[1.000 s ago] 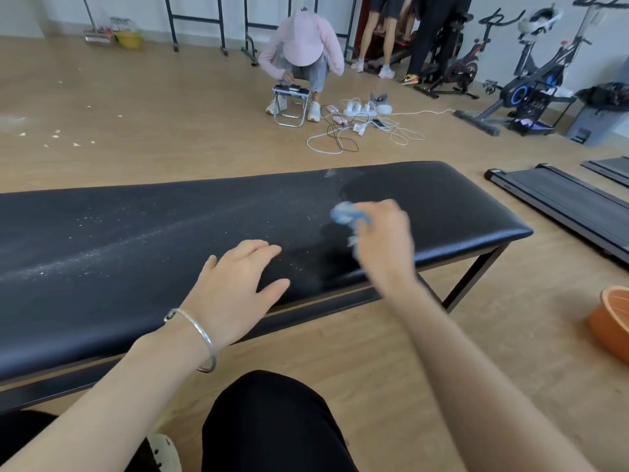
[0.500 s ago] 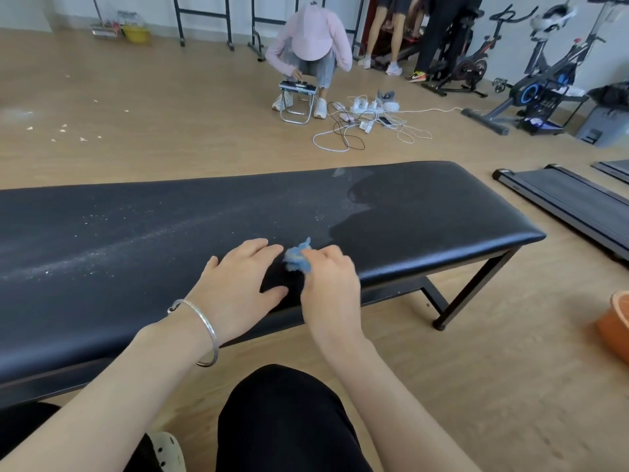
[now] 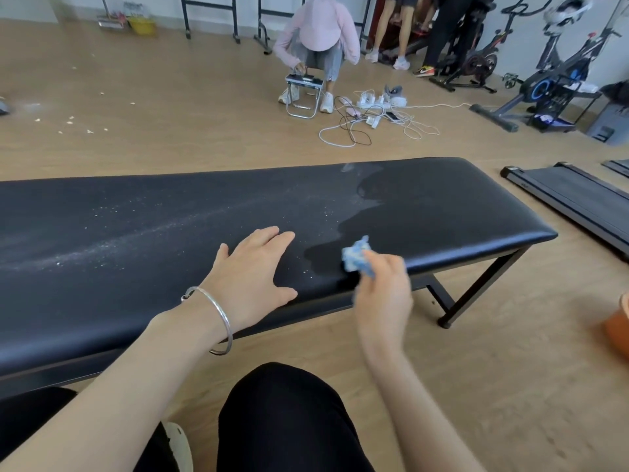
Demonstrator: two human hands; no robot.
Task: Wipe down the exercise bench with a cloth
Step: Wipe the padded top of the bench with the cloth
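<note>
The right hand (image 3: 383,291) is grasping a crumpled blue cloth (image 3: 355,255) in its curled fingers and pressing it against the near edge of the exercise bench (image 3: 442,206), right of the frame's centre. The left hand (image 3: 252,284) is lying flat on the padded surface just left of the cloth, fingers released and spread. The right end is looking dark and clean. White dust (image 3: 136,233) is covering the centre and left stretch, so most of the wiping is probably remaining.

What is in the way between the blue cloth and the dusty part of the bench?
The left hand lies flat on the bench, between the cloth and most of the dust.
</note>
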